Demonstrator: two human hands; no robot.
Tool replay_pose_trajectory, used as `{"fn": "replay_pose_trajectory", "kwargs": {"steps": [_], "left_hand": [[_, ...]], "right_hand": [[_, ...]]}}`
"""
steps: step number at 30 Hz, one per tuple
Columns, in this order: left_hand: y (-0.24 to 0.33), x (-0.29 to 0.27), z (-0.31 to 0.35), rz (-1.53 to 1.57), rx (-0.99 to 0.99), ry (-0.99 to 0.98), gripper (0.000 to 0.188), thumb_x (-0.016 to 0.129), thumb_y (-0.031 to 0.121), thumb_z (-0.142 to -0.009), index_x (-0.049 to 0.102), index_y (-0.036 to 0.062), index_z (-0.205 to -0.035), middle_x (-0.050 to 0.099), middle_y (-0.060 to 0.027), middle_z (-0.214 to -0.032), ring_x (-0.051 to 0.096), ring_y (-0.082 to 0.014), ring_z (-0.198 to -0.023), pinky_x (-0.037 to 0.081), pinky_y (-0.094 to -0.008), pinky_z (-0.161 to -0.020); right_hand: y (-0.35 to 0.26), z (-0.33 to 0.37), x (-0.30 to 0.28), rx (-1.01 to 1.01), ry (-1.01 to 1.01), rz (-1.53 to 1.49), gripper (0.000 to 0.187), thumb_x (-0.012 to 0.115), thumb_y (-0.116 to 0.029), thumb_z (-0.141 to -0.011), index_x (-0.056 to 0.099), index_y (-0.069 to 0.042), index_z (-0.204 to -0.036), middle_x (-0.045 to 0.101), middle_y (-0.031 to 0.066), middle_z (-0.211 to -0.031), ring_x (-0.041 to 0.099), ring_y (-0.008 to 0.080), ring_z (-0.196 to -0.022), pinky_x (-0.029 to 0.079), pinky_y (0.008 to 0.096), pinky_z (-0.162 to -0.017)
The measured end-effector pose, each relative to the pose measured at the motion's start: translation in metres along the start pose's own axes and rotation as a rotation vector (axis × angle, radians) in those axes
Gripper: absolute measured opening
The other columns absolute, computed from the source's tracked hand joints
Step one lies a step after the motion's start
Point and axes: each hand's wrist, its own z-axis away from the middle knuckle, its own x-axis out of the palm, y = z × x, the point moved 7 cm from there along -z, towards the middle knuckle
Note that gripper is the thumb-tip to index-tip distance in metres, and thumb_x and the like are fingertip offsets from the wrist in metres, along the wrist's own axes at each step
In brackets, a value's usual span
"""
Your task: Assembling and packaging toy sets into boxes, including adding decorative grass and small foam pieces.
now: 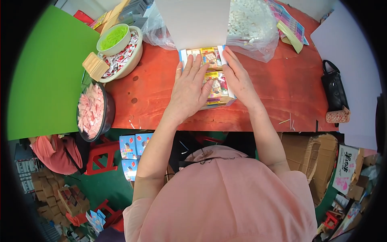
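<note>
A cardboard box with a white inside and blue edges stands on the red table, its white lid (195, 24) raised at the far side. Colourful small packages (216, 85) with yellow and pink printing fill it in two groups. Across the left part of the contents lies my left hand (187, 90), fingers stretched and slightly spread, a ring on one of them. My right hand (242, 80) rests along the box's right side, fingers extended over the rim, the thumb near the packages. Neither hand grips anything; the palms hide part of the contents.
Left on the table are a bowl of green shreds (114, 39), a large cream basin (139, 52) of small packets, and a dark tub (109, 113) of pink packets. A bag of white pieces (252, 28) lies behind. A black pouch (334, 86) is at right.
</note>
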Motion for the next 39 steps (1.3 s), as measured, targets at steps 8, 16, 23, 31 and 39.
{"fn": "replay_pose_trajectory", "kwargs": {"steps": [8,16,23,31,39], "left_hand": [[0.002,0.001,-0.001,-0.013,-0.004,0.002,0.053,0.047,0.035,-0.106,0.051,-0.0010,-0.145,0.038,-0.0231,-0.160,0.028,-0.0411,-0.152,0.017,-0.0542,-0.125],[-0.002,0.001,-0.003,-0.088,-0.005,-0.055,0.053,0.045,0.035,-0.107,0.049,-0.0001,-0.147,0.036,-0.0232,-0.161,0.027,-0.0405,-0.153,0.017,-0.0544,-0.125],[-0.062,-0.023,0.005,1.381,-0.234,0.376,0.044,0.052,-0.004,-0.098,0.054,0.0001,-0.141,0.059,-0.0101,-0.144,0.050,-0.0186,-0.138,0.037,-0.0333,-0.116],[-0.099,-0.079,-0.091,1.124,-0.254,0.635,0.051,0.067,0.003,-0.095,0.048,-0.0021,-0.142,0.052,-0.0183,-0.149,0.054,-0.0160,-0.131,0.047,-0.0332,-0.103],[-0.094,-0.094,-0.123,1.328,-0.230,0.355,0.034,0.068,0.014,-0.098,0.062,0.0017,-0.130,0.074,-0.0055,-0.109,0.069,-0.0098,-0.093,0.054,-0.0248,-0.079]], "right_hand": [[0.038,-0.022,0.006,0.440,0.210,-0.325,0.037,0.067,-0.021,-0.096,0.057,0.005,-0.121,0.067,0.0150,-0.111,0.065,0.0217,-0.098,0.053,0.0350,-0.087],[0.058,-0.024,0.026,0.536,0.182,-0.492,0.043,0.061,-0.028,-0.098,0.052,0.002,-0.128,0.060,0.0170,-0.117,0.059,0.0249,-0.108,0.049,0.0387,-0.094],[0.038,-0.056,-0.021,0.505,0.122,-0.514,0.070,0.058,-0.037,-0.103,0.029,-0.003,-0.157,0.044,0.0176,-0.151,0.043,0.0239,-0.138,0.035,0.0357,-0.113],[-0.039,-0.148,-0.059,0.075,-0.056,-0.676,0.056,0.066,-0.019,-0.098,0.048,0.001,-0.147,0.067,0.0105,-0.126,0.058,0.0163,-0.119,0.043,0.0333,-0.106],[-0.035,-0.160,-0.046,0.199,-0.098,-0.769,0.039,0.067,-0.015,-0.097,0.062,-0.001,-0.133,0.069,0.0060,-0.122,0.062,0.0137,-0.113,0.048,0.0301,-0.099]]}}
